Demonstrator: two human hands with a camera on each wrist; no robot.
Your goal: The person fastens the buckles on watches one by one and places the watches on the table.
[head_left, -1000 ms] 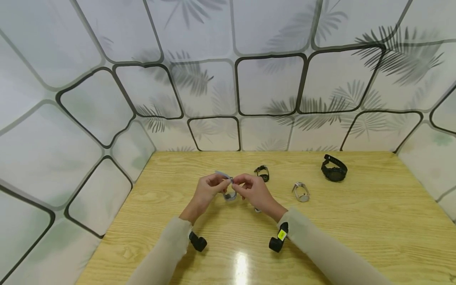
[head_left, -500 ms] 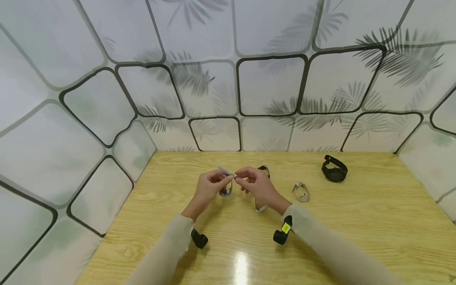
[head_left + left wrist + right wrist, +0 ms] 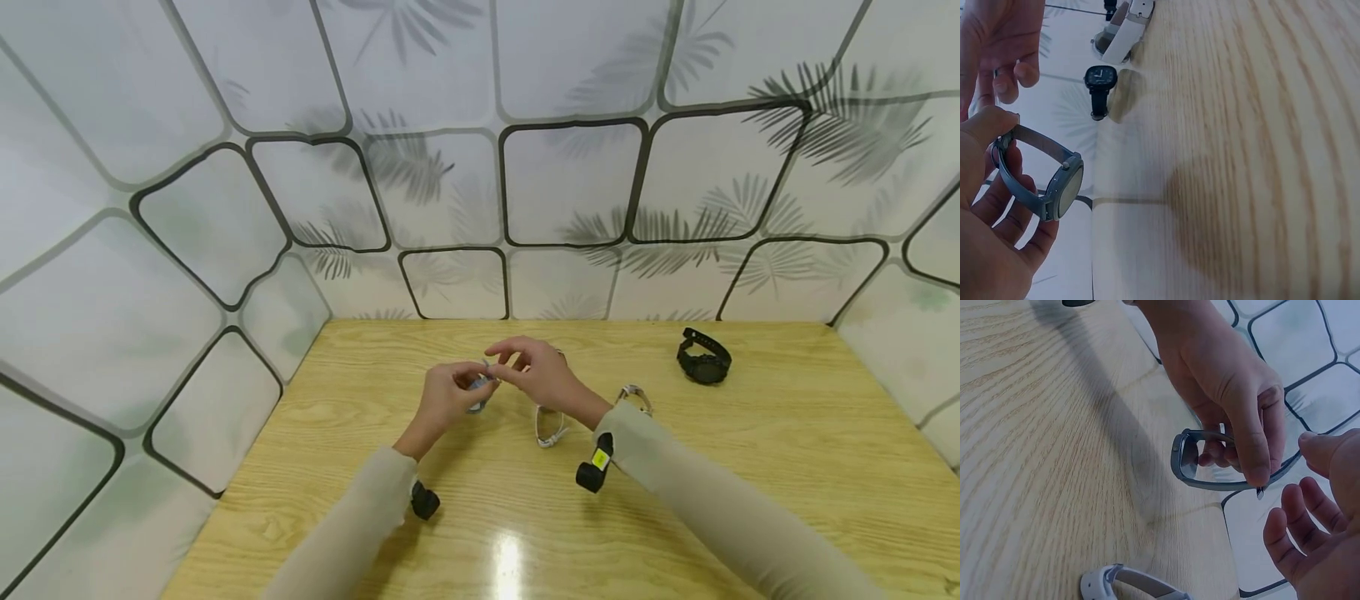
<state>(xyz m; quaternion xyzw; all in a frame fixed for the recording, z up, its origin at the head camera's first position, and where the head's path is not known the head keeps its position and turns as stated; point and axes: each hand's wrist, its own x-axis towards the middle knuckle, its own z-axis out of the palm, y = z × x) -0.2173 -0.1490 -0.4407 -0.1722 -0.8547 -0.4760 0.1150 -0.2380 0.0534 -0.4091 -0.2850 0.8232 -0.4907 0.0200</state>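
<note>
Since a second ago the right hand (image 3: 542, 373) has let go of the grey watch (image 3: 478, 385) and lifted a little, its fingers now loose and spread just beside the band, holding nothing. Nearest in the scene, the left hand (image 3: 447, 393) holds the grey watch above the table (image 3: 750, 483), thumb (image 3: 988, 125) and forefinger pinching the two band ends together so the band forms a closed loop. Judging by that loop, the strap looks fastened or nearly so, and the watch has not yet been put down. Just right of the hands a white watch (image 3: 550, 427) lies on the wood. Farther right, a silver watch (image 3: 633, 393) peeks past the right sleeve. At the far right sits a black watch (image 3: 703, 357). A small black watch (image 3: 1099, 87) stands behind the hands.
</note>
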